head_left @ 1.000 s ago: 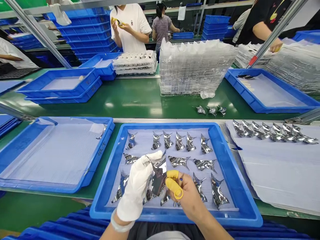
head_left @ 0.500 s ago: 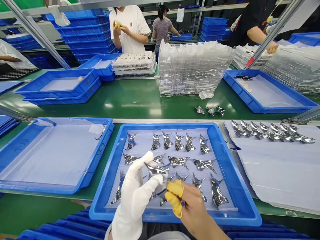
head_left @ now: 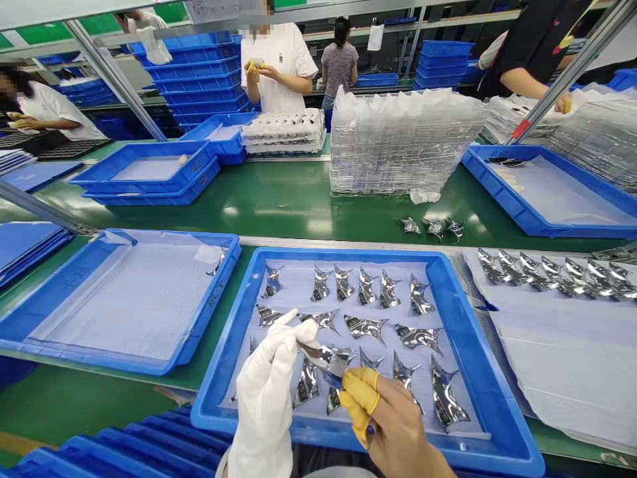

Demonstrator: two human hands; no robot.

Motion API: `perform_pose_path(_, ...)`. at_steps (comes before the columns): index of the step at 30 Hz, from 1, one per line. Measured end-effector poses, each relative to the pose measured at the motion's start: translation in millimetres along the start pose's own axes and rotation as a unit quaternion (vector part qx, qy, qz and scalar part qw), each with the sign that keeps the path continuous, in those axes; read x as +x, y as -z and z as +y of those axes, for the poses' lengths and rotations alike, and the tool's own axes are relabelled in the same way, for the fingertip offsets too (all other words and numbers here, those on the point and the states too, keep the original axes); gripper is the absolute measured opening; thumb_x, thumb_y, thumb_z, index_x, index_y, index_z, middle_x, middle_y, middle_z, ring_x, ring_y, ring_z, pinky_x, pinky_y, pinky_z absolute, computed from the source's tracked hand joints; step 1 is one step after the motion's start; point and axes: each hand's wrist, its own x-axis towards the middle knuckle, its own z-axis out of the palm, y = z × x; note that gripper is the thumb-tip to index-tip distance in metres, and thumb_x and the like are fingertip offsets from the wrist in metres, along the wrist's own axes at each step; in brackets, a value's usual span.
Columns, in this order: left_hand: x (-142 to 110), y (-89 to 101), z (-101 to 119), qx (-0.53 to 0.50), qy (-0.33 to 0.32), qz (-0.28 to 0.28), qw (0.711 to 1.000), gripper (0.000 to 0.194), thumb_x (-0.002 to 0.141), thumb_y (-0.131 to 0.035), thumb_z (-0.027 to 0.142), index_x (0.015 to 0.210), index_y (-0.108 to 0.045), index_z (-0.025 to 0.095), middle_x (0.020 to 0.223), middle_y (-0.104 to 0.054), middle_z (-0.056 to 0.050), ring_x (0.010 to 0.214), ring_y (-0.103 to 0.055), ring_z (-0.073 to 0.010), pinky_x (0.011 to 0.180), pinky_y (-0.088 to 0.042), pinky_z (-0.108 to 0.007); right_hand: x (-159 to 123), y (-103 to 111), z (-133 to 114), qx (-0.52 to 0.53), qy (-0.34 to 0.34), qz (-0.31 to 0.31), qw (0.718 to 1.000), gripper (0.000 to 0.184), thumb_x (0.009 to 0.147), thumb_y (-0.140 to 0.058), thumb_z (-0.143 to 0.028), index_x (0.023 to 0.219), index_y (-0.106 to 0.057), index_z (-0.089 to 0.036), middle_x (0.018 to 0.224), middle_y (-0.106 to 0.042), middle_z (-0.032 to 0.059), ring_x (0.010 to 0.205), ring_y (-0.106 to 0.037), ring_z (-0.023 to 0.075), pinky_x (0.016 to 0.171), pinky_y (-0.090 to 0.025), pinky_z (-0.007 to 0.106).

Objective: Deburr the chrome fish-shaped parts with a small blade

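My left hand (head_left: 269, 392), in a white glove, pinches a shiny chrome fin-shaped part (head_left: 326, 357) above the near edge of a blue tray (head_left: 462, 332). My right hand (head_left: 393, 428), bare with yellow finger cots on thumb and forefinger, grips the same part from the right, fingers closed; a small blue tool tip shows under the thumb. Several more chrome parts (head_left: 368, 289) lie in rows on white foam inside the tray.
A second blue tray (head_left: 64, 285) with foam lies to the left. Chrome parts (head_left: 552, 272) line a white sheet on the right; three more (head_left: 432, 228) sit on the green belt. Stacked clear blister packs (head_left: 403, 143) and blue trays stand behind. Other people work across the belt.
The chrome part has turned from upright and facing me to lying nearly flat between my hands. Both hands have sunk lower in the view, and the view has shifted slightly left.
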Motion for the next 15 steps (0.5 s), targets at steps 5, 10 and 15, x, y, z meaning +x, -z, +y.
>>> perform_pose_path(5,-1.8,-1.0,1.0,-0.001,0.025,0.017,1.0,0.021,0.101,-0.065,0.038,0.108,-0.083,0.033,0.11,-0.083,0.003,0.104,-0.076,-0.0201,0.117,-0.047,-0.04,-0.9,-1.8,-2.3,0.022,-0.019,-0.007,1.0,0.029,0.103,-0.046,-0.008,0.113,-0.071,-0.021,0.081,-0.078,0.0057,0.065,-0.073,0.0179,0.057,-0.054,0.028)
perform_pose_path(10,-2.5,-3.4,-2.2,0.011,0.071,0.043,0.997,0.026,0.095,-0.07,0.045,0.105,-0.084,0.026,0.111,-0.083,-0.004,0.118,-0.072,-0.0272,0.115,-0.05,-0.042,-6.9,-2.6,0.2,0.037,-0.033,-0.019,0.999,0.027,0.1,-0.049,-0.008,0.108,-0.071,-0.022,0.077,-0.075,0.0044,0.064,-0.071,0.019,0.057,-0.054,0.028)
perform_pose_path(15,-3.9,-14.8,-2.2,0.044,0.118,0.082,0.989,0.031,0.077,-0.087,0.044,0.099,-0.082,0.023,0.113,-0.082,-0.007,0.121,-0.07,-0.0317,0.105,-0.058,-0.043,-8.8,2.6,3.1,0.082,-0.096,-0.06,0.99,0.032,0.096,-0.045,-0.007,0.101,-0.073,-0.021,0.081,-0.076,0.0068,0.068,-0.069,0.0202,0.061,-0.055,0.029)
